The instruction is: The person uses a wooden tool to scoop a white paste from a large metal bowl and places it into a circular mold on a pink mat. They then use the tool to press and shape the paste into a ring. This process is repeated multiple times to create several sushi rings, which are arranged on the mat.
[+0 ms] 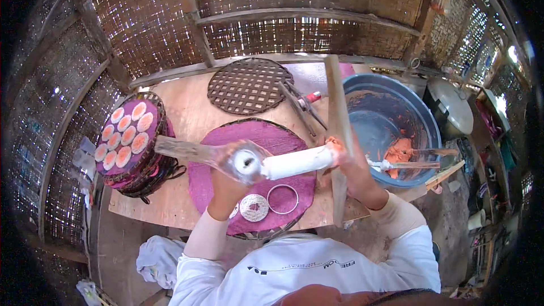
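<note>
My left hand [226, 184] is closed around a press-like tool [246, 161] with a round white opening and a wooden handle [181, 148] pointing left. My right hand [356, 173] is at the orange-smeared right end of a white cylinder [297, 160], beside an upright-looking wooden plank [334, 85]; its fingers are partly hidden. Below lies a pink cloth-covered round tray [207, 192] with a white ring [283, 186] and lacy white discs [254, 208] on it. A blue tub [391, 88] at the right holds orange paste [399, 150] and sticks.
Stacked pink-topped trays [110, 175] with several orange-white discs stand at the left. A woven tray [249, 85] and metal tool [303, 107] lie at the back of the wooden table [170, 102]. A large lidded pot [450, 105] stands at right; woven walls surround the table.
</note>
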`<act>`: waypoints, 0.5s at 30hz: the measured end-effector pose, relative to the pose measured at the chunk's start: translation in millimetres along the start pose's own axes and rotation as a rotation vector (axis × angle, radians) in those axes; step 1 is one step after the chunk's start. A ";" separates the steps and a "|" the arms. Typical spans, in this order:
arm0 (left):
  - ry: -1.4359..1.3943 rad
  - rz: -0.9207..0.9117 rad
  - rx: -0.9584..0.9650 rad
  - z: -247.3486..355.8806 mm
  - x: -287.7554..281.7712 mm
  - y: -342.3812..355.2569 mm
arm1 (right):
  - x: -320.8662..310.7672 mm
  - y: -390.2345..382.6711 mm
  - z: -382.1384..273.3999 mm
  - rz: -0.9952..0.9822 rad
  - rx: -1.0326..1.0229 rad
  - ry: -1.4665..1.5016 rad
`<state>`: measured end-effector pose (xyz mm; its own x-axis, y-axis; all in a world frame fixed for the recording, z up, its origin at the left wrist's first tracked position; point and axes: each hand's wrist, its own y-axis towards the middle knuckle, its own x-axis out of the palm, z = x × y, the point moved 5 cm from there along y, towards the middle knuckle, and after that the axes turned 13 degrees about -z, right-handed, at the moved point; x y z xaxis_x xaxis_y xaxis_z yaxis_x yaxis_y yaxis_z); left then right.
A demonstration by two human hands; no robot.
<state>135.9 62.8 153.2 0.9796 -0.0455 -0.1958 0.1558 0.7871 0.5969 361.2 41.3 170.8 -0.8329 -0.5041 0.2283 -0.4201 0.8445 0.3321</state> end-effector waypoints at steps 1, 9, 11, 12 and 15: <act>0.246 -0.064 0.043 5.9 -0.6 -3.3 | 10.3 4.1 -7.3 -0.040 -0.065 -0.142; 0.703 -0.361 -0.008 40.3 -5.7 -31.0 | 69.4 12.2 -44.1 -0.319 -0.154 -1.125; 0.638 -0.402 -0.065 41.0 0.2 -38.9 | 73.4 10.0 -24.1 -0.363 -0.034 -0.985; 0.593 -0.446 -0.128 41.1 4.9 -43.0 | 77.2 6.7 -11.0 -0.388 0.025 -0.911; 0.514 -0.445 -0.187 36.8 15.6 -59.5 | 94.3 -8.8 12.1 -0.384 -0.054 -0.958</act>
<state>146.6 -7.4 143.3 0.6368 -0.1275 -0.7604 0.4584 0.8556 0.2404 281.9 -11.5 178.3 -0.5930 -0.3627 -0.7189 -0.7214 0.6360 0.2742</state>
